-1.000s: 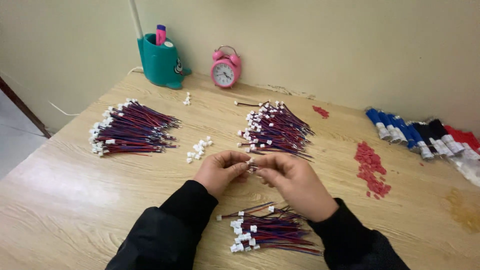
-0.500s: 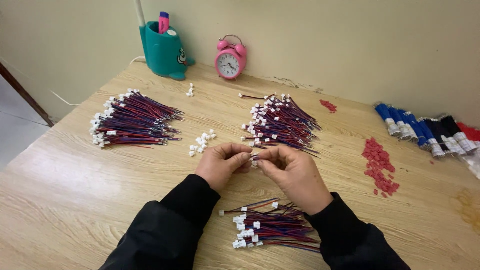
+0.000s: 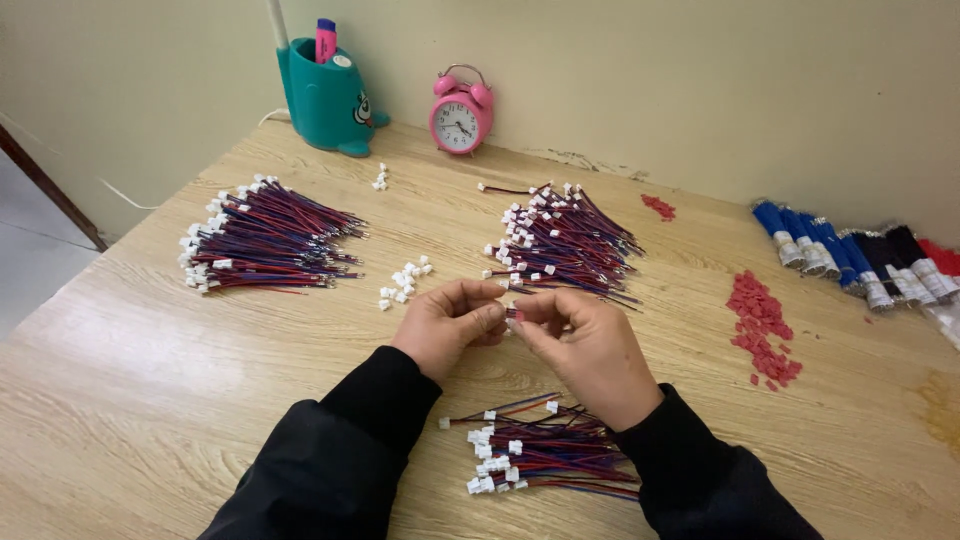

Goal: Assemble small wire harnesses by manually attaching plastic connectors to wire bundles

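I see a pale wood-grain table [image 3: 150, 380] against a cream wall; both hands' fingers [image 3: 480, 322] pinch one small white connector [image 3: 512, 316].

- A pale cream wall [image 3: 700, 80] runs behind the light wooden table [image 3: 150, 380].
- Grey floor [image 3: 30, 260] shows at left, beside a dark wooden strip [image 3: 50, 190].
- Soft, even light.

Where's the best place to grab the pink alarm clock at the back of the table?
Probably the pink alarm clock is best taken by its round body, from the front and above, fingers on its left and right flanks. It stands upright against the wall, bells on top, and its sides show clear.
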